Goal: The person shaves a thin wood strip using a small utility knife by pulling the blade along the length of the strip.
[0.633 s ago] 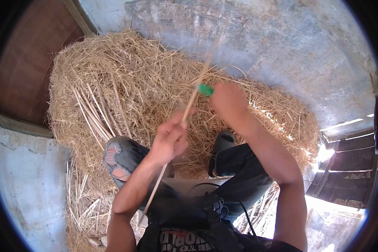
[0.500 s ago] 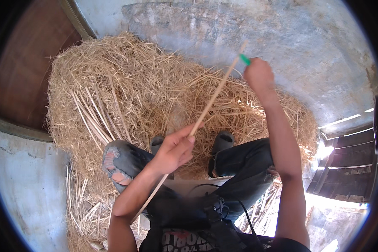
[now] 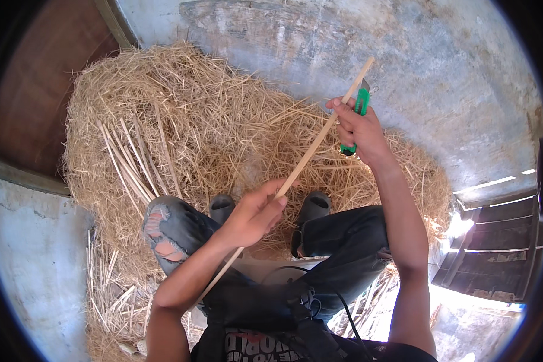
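Observation:
A long, pale strip of bamboo or wood [image 3: 312,149] slants from under my left forearm up to the far right. My left hand [image 3: 252,217] is closed around its lower middle, the thumb lying along the top. In my right hand [image 3: 365,133] is a green utility knife [image 3: 362,101], held with its blade out, pointing away from me. The thumb and forefinger of that hand also pinch the strip a little below its far end. The blade sits just right of the strip; whether they touch is hard to tell.
A big heap of straw [image 3: 205,114] lies before my feet, with several pale strips [image 3: 130,160] on its left side. Behind it rises a grey wall [image 3: 320,45]. A brown panel [image 3: 48,90] is at left, dark boards [image 3: 489,253] at right. My knees flank the strip.
My right hand has turned and come onto the strip's far end, its fingers now pinching it, the knife and blade plainly showing. The strip's far end has shifted slightly right; my left hand keeps its hold.

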`<act>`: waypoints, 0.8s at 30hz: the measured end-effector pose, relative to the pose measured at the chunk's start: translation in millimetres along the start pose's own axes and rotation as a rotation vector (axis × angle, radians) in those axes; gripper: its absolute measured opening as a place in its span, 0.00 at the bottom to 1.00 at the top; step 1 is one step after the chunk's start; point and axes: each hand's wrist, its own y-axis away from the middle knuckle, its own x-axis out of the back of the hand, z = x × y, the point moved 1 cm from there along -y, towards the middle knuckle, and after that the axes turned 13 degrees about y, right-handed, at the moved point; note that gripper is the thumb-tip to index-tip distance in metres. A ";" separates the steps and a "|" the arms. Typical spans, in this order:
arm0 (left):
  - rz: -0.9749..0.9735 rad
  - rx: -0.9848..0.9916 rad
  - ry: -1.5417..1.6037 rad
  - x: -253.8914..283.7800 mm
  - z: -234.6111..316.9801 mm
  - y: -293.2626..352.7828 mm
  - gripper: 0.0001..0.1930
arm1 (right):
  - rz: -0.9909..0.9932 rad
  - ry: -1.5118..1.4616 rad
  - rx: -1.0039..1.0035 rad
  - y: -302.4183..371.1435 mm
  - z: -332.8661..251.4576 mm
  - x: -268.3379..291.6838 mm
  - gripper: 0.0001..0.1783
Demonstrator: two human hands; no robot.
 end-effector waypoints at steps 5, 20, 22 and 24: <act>0.025 -0.018 0.017 7.6 -1.5 -1.9 0.20 | -0.042 0.104 -0.018 2.5 0.0 -11.8 0.16; -0.025 0.047 -0.006 16.8 6.6 0.5 0.19 | 0.032 0.210 0.015 -6.8 2.1 -2.5 0.21; -0.059 0.062 0.003 18.2 4.9 0.3 0.19 | 0.123 0.128 -0.011 -12.0 2.5 8.6 0.22; -0.083 0.087 0.012 17.5 5.1 -0.2 0.19 | 0.197 0.043 0.003 -19.9 10.6 25.1 0.23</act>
